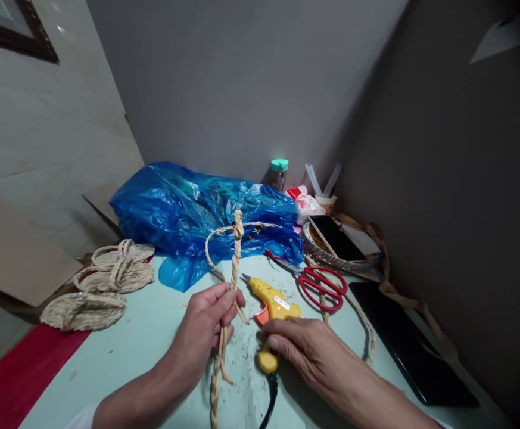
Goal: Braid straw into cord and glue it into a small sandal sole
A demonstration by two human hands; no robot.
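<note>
Left hand (206, 325) closes its grip on the braided straw cord (236, 256). Thumb and fingers press together around the braid at mid-length and hold it upright above the desk (143, 333). Above the grip the braid rises to a knot, from which a thin loop arcs out sideways. Below the grip the tail hangs down to the desk toward the near edge.

Right hand (307, 351) lies over the handle of the yellow glue gun (274, 305). The gun rests on the desk just right of the cord, nozzle pointing toward the braid. Whether this grip is closed round the handle or merely laid on it cannot be told, because the fingers cover it.

Handling notes (judgement):
- Pinch firmly, close under the working point, so that the strands do not untwist.
- Hold the left fingertips out of the nozzle line, as the nozzle tip sits near the left thumb.
- Watch the black cable (268, 405). It leaves the handle toward the near edge, beside the cord's tail, and may snag it.

Surroundings: red scissors (324, 289) lie just beyond the gun. A blue plastic bag (197, 208) lies behind the loop. Coiled straw pieces (103, 280) are stacked at the desk's left edge, well apart from both hands.
</note>
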